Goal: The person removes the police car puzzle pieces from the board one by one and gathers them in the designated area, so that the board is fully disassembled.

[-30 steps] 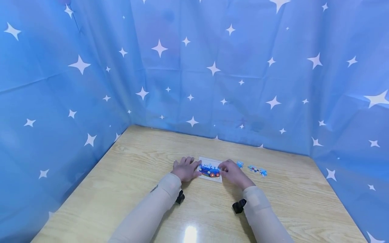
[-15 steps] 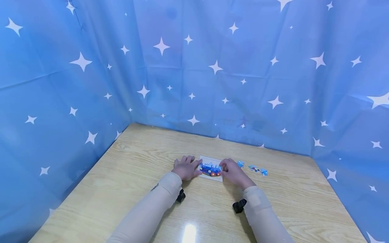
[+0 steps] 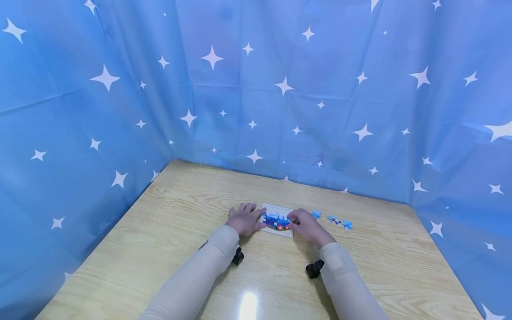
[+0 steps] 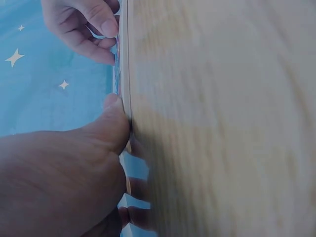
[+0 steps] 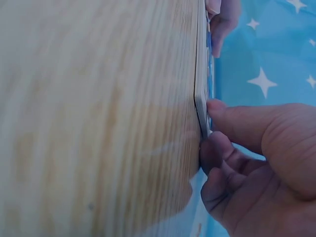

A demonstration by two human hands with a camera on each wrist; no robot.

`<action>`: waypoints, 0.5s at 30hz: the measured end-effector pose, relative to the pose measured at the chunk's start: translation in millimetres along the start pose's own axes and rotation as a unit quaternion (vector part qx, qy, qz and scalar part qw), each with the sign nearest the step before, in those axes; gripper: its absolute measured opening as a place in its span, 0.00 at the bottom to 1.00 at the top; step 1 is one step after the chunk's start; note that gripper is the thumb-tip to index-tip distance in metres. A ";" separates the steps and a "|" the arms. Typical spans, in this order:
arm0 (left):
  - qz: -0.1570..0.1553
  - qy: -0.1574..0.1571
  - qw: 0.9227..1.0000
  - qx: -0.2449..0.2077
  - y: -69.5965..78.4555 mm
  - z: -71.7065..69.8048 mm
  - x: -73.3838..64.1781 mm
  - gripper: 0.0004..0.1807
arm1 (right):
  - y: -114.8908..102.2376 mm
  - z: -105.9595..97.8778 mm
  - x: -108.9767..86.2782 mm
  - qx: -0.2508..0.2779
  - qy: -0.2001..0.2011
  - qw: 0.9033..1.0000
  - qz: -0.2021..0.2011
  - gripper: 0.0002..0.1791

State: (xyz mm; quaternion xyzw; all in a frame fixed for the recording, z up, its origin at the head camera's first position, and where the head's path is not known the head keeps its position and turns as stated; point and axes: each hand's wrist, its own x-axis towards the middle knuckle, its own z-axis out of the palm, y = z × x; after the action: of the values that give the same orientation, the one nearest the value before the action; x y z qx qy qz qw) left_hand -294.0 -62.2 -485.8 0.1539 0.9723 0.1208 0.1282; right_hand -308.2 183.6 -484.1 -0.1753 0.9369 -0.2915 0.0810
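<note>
A thin white puzzle board (image 3: 276,207) lies on the table, bearing a joined picture of a blue vehicle (image 3: 274,221) with eyes and orange-red wheels. My left hand (image 3: 245,219) rests at its left end with fingers spread; the thumb (image 4: 112,118) presses along the near edge. At the right end, my right hand (image 3: 307,225) pinches the right-hand puzzle piece of the picture between thumb and curled fingers. In the right wrist view, that thumb (image 5: 232,118) lies right at the board's corner, other fingers bent below it. The piece is mostly hidden by the fingers.
Loose blue puzzle pieces lie right of the board: one (image 3: 316,214) just behind my right hand, another (image 3: 334,220) farther right beside a third (image 3: 347,225). The wooden table (image 3: 192,195) meets a blue star-patterned curtain (image 3: 240,111) at the back and sides.
The head view has shifted slightly. Both hands keep their places at the board's ends, with only tiny finger movement on the right; the loose pieces have not moved.
</note>
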 end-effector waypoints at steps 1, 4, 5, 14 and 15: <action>0.000 0.000 1.000 -0.001 0.0 -0.4 -0.5 0.34 | 0.3 0.1 0.3 0.001 -0.002 1.000 -0.002 0.11; 0.002 -0.003 1.000 -0.002 -0.3 -0.7 -1.1 0.34 | 0.6 -0.1 0.8 0.020 -0.006 1.000 -0.002 0.10; 0.004 0.001 1.000 -0.001 -0.2 -0.9 -1.8 0.34 | 0.4 0.0 1.1 0.027 -0.006 1.000 0.001 0.11; 0.008 0.006 1.000 0.004 -0.5 -1.5 -1.9 0.34 | -1.3 1.7 4.4 0.008 -0.003 1.000 0.011 0.12; 0.008 0.007 1.000 0.003 -0.5 -1.7 -2.1 0.34 | -1.6 1.8 4.6 0.005 -0.003 1.000 0.010 0.12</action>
State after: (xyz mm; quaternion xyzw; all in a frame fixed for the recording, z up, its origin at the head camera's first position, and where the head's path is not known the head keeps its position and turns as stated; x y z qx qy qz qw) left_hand -292.8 -63.7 -483.9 0.1615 0.9721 0.1200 0.1203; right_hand -311.6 179.8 -484.9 -0.1664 0.9370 -0.2943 0.0880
